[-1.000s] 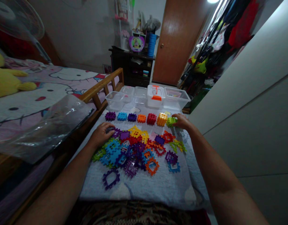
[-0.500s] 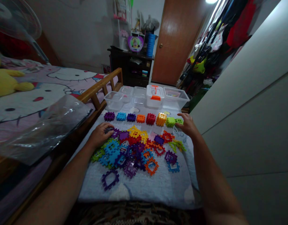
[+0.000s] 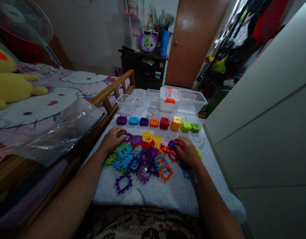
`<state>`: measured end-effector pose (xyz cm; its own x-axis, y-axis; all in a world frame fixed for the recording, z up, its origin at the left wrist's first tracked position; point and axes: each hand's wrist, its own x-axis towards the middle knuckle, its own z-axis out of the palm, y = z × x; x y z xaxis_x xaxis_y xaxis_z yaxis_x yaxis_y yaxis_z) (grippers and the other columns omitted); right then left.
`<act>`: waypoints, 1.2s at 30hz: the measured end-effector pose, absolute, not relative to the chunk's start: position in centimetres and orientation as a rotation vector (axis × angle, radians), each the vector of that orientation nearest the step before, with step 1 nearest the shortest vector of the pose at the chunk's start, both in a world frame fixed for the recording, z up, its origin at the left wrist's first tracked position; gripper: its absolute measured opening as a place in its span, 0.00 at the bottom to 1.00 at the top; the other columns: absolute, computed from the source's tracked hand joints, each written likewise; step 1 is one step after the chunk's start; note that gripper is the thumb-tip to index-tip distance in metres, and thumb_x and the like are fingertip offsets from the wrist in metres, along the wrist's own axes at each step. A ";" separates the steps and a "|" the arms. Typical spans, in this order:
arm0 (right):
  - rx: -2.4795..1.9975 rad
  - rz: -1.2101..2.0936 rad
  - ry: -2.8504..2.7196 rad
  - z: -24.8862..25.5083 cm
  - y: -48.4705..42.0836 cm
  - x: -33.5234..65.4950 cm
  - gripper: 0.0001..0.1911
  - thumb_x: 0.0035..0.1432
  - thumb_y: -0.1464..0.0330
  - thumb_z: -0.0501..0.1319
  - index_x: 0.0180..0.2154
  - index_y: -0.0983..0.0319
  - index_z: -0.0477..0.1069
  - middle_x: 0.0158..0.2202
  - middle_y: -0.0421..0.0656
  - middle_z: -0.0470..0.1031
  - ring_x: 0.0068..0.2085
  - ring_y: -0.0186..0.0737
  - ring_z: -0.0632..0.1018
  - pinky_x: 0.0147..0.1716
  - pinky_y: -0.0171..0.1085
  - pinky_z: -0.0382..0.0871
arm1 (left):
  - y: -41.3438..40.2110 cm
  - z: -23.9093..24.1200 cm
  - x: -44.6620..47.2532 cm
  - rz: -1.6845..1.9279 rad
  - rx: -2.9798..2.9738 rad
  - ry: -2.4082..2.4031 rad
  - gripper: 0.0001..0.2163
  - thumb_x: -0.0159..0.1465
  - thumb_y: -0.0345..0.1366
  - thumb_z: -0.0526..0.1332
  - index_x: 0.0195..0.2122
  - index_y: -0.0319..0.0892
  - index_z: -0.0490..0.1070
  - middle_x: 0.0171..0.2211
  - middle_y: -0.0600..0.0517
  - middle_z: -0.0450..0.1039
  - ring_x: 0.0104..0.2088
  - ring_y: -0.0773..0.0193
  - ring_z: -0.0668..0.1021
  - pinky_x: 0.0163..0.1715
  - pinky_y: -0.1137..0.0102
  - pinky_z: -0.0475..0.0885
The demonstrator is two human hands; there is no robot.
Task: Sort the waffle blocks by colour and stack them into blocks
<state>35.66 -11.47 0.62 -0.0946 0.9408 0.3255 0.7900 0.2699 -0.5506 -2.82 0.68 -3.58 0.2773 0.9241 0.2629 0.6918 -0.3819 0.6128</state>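
Observation:
A pile of colourful notched plastic building tiles [image 3: 143, 156] lies on the pale cloth. My left hand [image 3: 114, 137] rests at the pile's left edge beside purple tiles [image 3: 128, 137], its fingers apart and holding nothing visible. At the right side, my right hand [image 3: 186, 151] has thumb and fingertips on the edge of a dark blue tile [image 3: 171, 144], with a red tile partly covered beneath the fingers. Behind the pile runs a row of sorted stacks: purple [image 3: 121, 120], light blue [image 3: 133, 120], dark blue [image 3: 143, 121], orange [image 3: 154, 122], red [image 3: 164, 123], yellow [image 3: 176, 123] and two green [image 3: 186, 126].
Clear plastic boxes [image 3: 192, 99] line the far end, one lidded with orange clips [image 3: 169, 100]. A wooden bed rail [image 3: 113, 93] and a clear plastic bag [image 3: 68, 129] are to the left. A white cabinet [image 3: 267, 126] stands close on the right.
My right hand has left the light green stack at the row's right end and come back to the pile's right side. My left hand stays by the purple tiles. The view has shifted slightly.

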 end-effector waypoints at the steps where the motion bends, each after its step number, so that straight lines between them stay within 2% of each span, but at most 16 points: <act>1: -1.554 0.298 -1.943 0.5 -11.5 35.4 0.10 0.61 0.69 0.58 0.43 0.59 0.76 0.47 0.49 0.77 0.50 0.48 0.74 0.54 0.49 0.67 | 0.7 -3.5 -2.8 0.839 2.174 1.464 0.17 0.60 0.49 0.58 0.40 0.42 0.75 0.45 0.46 0.73 0.48 0.52 0.76 0.56 0.58 0.69; 7: -1.590 0.226 -2.059 0.4 -12.3 35.3 0.15 0.56 0.69 0.61 0.47 0.59 0.76 0.50 0.49 0.76 0.54 0.53 0.70 0.56 0.53 0.62 | 0.7 -3.3 -2.7 0.832 2.191 1.467 0.15 0.60 0.47 0.59 0.39 0.43 0.75 0.44 0.47 0.74 0.47 0.52 0.76 0.56 0.59 0.69; 11: -1.599 0.204 -2.101 0.2 -12.5 35.3 0.16 0.54 0.70 0.62 0.46 0.59 0.77 0.51 0.48 0.76 0.54 0.53 0.70 0.55 0.52 0.62 | 0.7 -3.5 -2.7 0.842 2.193 1.460 0.15 0.59 0.47 0.59 0.39 0.42 0.75 0.44 0.47 0.73 0.47 0.52 0.76 0.56 0.58 0.69; 20: -1.551 0.174 -2.035 -0.3 -12.2 35.1 0.09 0.60 0.71 0.58 0.39 0.60 0.77 0.43 0.48 0.80 0.47 0.49 0.75 0.51 0.49 0.65 | 0.6 -3.3 -2.7 0.851 2.189 1.453 0.14 0.59 0.47 0.60 0.39 0.42 0.75 0.44 0.47 0.73 0.47 0.52 0.76 0.55 0.58 0.69; 27: -1.611 0.227 -1.742 -0.3 -12.0 35.4 0.14 0.64 0.65 0.53 0.42 0.60 0.76 0.40 0.49 0.80 0.44 0.48 0.77 0.47 0.47 0.70 | 0.6 -3.4 -2.7 0.866 2.174 1.453 0.14 0.59 0.46 0.60 0.39 0.43 0.75 0.43 0.47 0.73 0.47 0.52 0.76 0.55 0.57 0.70; 31: -1.674 0.405 -1.637 -0.3 -11.9 35.3 0.17 0.65 0.62 0.52 0.48 0.60 0.74 0.38 0.46 0.80 0.39 0.45 0.79 0.41 0.43 0.71 | 0.6 -3.5 -2.7 0.852 2.176 1.460 0.14 0.60 0.46 0.59 0.39 0.42 0.75 0.44 0.46 0.73 0.48 0.51 0.76 0.56 0.57 0.69; 33: -1.701 0.400 -1.658 -0.5 -11.7 35.3 0.17 0.65 0.63 0.52 0.49 0.61 0.73 0.39 0.47 0.80 0.40 0.46 0.79 0.43 0.44 0.71 | 0.6 -3.6 -2.7 0.844 2.179 1.462 0.15 0.60 0.47 0.59 0.40 0.42 0.75 0.45 0.46 0.73 0.49 0.51 0.75 0.56 0.57 0.69; 36: -1.743 0.247 -1.777 -0.7 -11.6 35.4 0.15 0.62 0.65 0.53 0.45 0.62 0.75 0.44 0.50 0.79 0.46 0.50 0.76 0.49 0.48 0.67 | 0.6 -3.6 -2.7 0.853 2.187 1.462 0.15 0.60 0.47 0.59 0.40 0.42 0.75 0.45 0.46 0.73 0.49 0.52 0.75 0.56 0.58 0.68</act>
